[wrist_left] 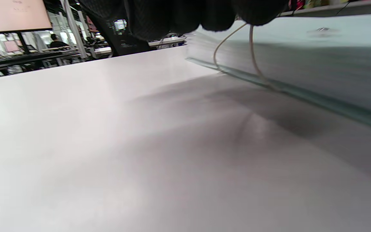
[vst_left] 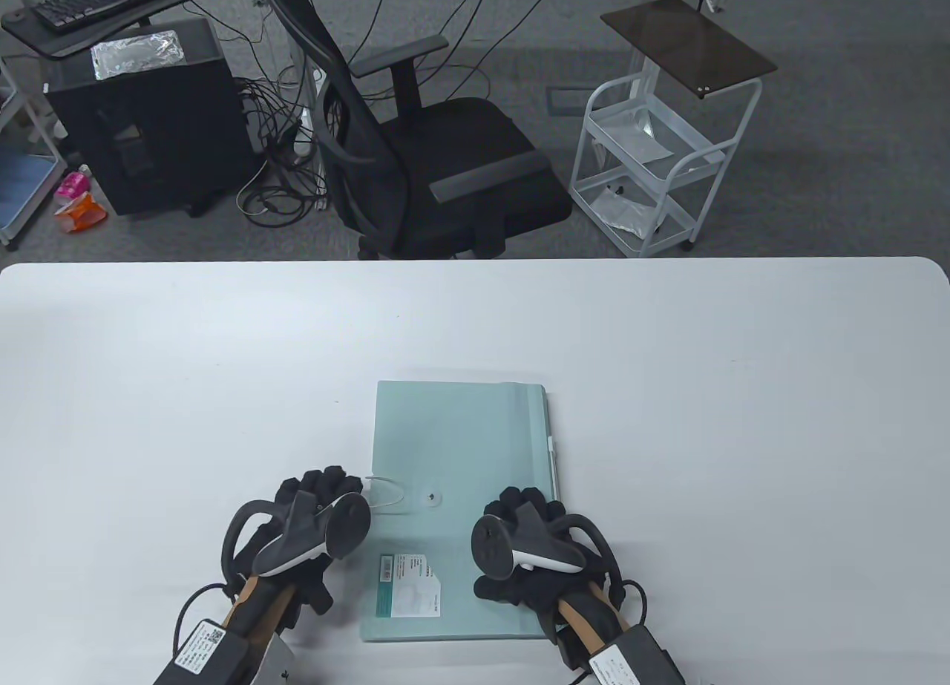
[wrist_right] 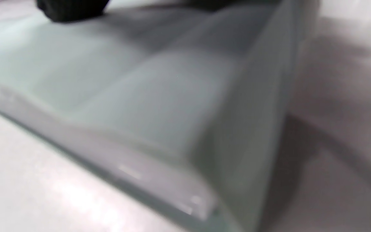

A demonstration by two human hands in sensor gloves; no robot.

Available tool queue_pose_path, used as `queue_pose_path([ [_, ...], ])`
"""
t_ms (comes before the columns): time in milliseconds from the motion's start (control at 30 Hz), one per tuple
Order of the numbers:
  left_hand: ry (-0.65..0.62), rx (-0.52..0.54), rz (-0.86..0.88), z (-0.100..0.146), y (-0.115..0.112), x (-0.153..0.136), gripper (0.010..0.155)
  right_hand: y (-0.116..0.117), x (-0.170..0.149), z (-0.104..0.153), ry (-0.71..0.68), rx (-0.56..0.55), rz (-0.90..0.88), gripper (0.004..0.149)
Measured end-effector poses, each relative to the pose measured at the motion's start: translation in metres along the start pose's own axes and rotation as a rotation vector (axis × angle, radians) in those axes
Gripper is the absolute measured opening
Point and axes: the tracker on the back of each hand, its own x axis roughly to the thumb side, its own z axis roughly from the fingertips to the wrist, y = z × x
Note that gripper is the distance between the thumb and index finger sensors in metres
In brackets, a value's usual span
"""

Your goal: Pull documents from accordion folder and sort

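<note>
A pale green accordion folder (vst_left: pixel 460 440) lies flat and closed on the white table (vst_left: pixel 742 418), with a white label (vst_left: pixel 408 585) near its front edge and a round button (vst_left: pixel 430 498) on its flap. A thin elastic cord (vst_left: pixel 384 492) loops out at the folder's left edge, off the button. My left hand (vst_left: pixel 334 496) is at that edge; in the left wrist view the cord (wrist_left: pixel 233 48) runs up under its fingertips (wrist_left: pixel 259 14). My right hand (vst_left: pixel 523 503) rests on the folder's right side, a fingertip (wrist_right: pixel 69 9) touching the cover (wrist_right: pixel 140 90).
The table's far edge runs across the middle of the table view. Beyond it stand a black office chair (vst_left: pixel 445 165), a white trolley (vst_left: pixel 653 165) and a black computer case (vst_left: pixel 148 121) on the floor.
</note>
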Motion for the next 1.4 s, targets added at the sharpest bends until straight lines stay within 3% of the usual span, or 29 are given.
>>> queue_pose_path([
  [100,-0.083,-0.021,0.079,-0.004,-0.004,0.01,0.06,0.0,0.0,0.0,-0.003,0.001,-0.002,0.091],
  [233,-0.056,-0.125,-0.098,-0.01,-0.016,0.017,0.06,-0.004,-0.002,0.002,-0.016,-0.022,-0.018,0.092],
  [300,-0.056,-0.109,-0.057,-0.01,-0.019,0.019,0.059,-0.01,-0.002,0.006,-0.025,-0.051,-0.024,0.092],
  [467,-0.034,-0.139,-0.073,-0.011,-0.021,0.022,0.059,-0.051,0.007,0.021,-0.071,-0.166,-0.007,0.09],
  [667,-0.037,-0.14,-0.074,-0.011,-0.022,0.022,0.059,-0.102,0.035,0.021,-0.112,-0.299,0.026,0.09],
  [833,-0.04,-0.141,-0.069,-0.012,-0.022,0.021,0.059,-0.117,0.055,0.008,-0.153,-0.278,0.031,0.082],
  [1067,-0.039,-0.142,-0.068,-0.012,-0.022,0.02,0.059,-0.116,0.058,0.001,-0.054,-0.211,0.148,0.067],
  [1267,-0.037,-0.142,-0.074,-0.012,-0.022,0.02,0.059,-0.137,0.025,0.039,0.098,-0.307,0.212,0.064],
  [1400,-0.035,-0.143,-0.076,-0.012,-0.022,0.02,0.059,-0.143,-0.012,0.065,0.257,-0.287,0.231,0.067],
])
